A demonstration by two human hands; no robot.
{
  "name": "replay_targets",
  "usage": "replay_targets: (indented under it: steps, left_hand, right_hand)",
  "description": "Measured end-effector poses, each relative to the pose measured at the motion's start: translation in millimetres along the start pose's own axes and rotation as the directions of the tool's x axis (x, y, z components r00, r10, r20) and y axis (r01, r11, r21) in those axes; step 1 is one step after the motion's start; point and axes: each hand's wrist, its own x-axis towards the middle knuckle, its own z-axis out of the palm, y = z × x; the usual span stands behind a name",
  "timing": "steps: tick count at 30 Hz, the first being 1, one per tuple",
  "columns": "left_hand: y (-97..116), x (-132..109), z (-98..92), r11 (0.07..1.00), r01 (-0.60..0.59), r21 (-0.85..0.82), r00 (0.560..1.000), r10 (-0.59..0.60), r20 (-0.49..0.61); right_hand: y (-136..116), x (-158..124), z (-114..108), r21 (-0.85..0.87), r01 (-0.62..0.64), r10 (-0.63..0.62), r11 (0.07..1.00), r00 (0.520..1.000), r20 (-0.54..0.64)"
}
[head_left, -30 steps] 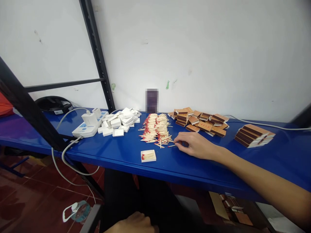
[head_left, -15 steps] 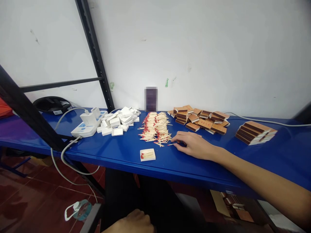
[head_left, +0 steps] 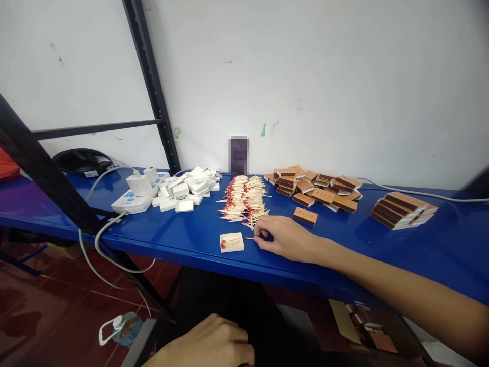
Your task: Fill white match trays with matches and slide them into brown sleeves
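Matchstick (head_left: 249, 237) with a red head sits low over the near part of the blue desk (head_left: 382, 255), just right of a small white tray (head_left: 232, 242) that has a few matches lying in it. The right hand (head_left: 284, 238) reaches in from the right, palm down on the desk, and its thumb and forefinger are pinched together on the right end of the stick, whose red head points left toward the tray. The stick is thin and partly hidden by the fingertips (head_left: 256, 233), so I cannot tell whether it touches the desk.

Just beyond the hand lies a loose heap of matches (head_left: 244, 200), red heads mostly to the left. Left of the heap is a pile of empty white trays (head_left: 187, 188), and further left a white power strip (head_left: 133, 200) with a plug and cable. To the far right of the heap lies a scatter of brown sleeves (head_left: 319, 187), with a single sleeve (head_left: 305, 216) apart from them, just behind the wrist. A neat stack of sleeves (head_left: 403, 209) stands well to the right.

The left hand (head_left: 208, 346) is below the desk's near edge, fingers curled in; whether it holds anything I cannot tell.
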Motion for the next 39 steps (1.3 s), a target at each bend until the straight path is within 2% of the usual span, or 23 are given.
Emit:
replay_targets:
  steps: [6,9,11,13,15,16,18,20,23,25,27,32,39]
  left_hand:
    - [-0.7,-4.0,3.2,0.999,-0.018,-0.037,0.984,0.011,-0.18]
    - [-1.7,-5.5,-12.5,0.997,-0.051,-0.055,0.953,0.033,-0.3]
    - [-4.6,-4.9,-31.4,0.997,-0.077,-0.029,0.908,0.058,-0.415]
    - [-11.8,-1.7,-53.3,0.998,-0.062,-0.031,0.812,0.033,-0.583]
    - [-23.8,4.6,-74.7,0.998,-0.015,-0.069,0.672,-0.041,-0.739]
    - [-31.1,8.7,-84.2,0.995,0.036,-0.097,0.607,-0.099,-0.788]
    - [-46.3,17.5,-99.0,0.973,0.141,-0.183,0.528,-0.23,-0.818]
    - [-58.8,24.8,-107.2,0.951,0.198,-0.236,0.532,-0.307,-0.789]
    - [-67.1,28.7,-108.7,0.944,0.26,-0.202,0.624,-0.324,-0.711]
    - [-66.6,26.4,-105.9,0.952,0.258,-0.164,0.688,-0.3,-0.66]
    - [-64.5,22.2,-102.8,0.961,0.233,-0.147,0.723,-0.273,-0.635]
    - [-61.2,17.6,-98.1,0.956,0.287,-0.063,0.775,-0.271,-0.571]
    - [-57.1,22.9,-96.6,0.94,0.338,0.05,0.803,-0.26,-0.537]
  right_hand:
    - [-4.9,12.5,-0.2,-0.063,-0.097,0.088,0.993,0.987,-0.132]
    - [-4.3,13.7,-1.6,-0.069,-0.15,0.136,0.986,0.975,-0.174]
    - [-3.4,15.6,-1.3,-0.069,-0.168,0.155,0.983,0.974,-0.167]
    - [-2.3,18.7,0.0,-0.051,-0.188,0.178,0.981,0.972,-0.153]
    - [-1.3,22.3,1.9,-0.027,-0.208,0.203,0.978,0.969,-0.141]
    - [-0.9,23.8,2.9,-0.013,-0.22,0.216,0.975,0.967,-0.134]
    - [-0.7,25.9,4.6,0.015,-0.245,0.245,0.969,0.962,-0.124]
    - [-1.1,26.1,5.2,0.036,-0.266,0.268,0.963,0.955,-0.127]
    - [-1.6,23.0,3.1,0.057,-0.265,0.27,0.962,0.955,-0.124]
    - [-0.4,19.2,0.6,0.075,-0.239,0.247,0.968,0.961,-0.126]
    - [2.1,14.8,-1.4,0.086,-0.19,0.201,0.978,0.968,-0.151]
    - [5.1,7.1,-1.8,0.098,-0.04,0.056,0.994,0.984,-0.166]
    - [-4.9,6.4,-1.8,0.066,-0.031,0.038,0.997,0.992,-0.119]
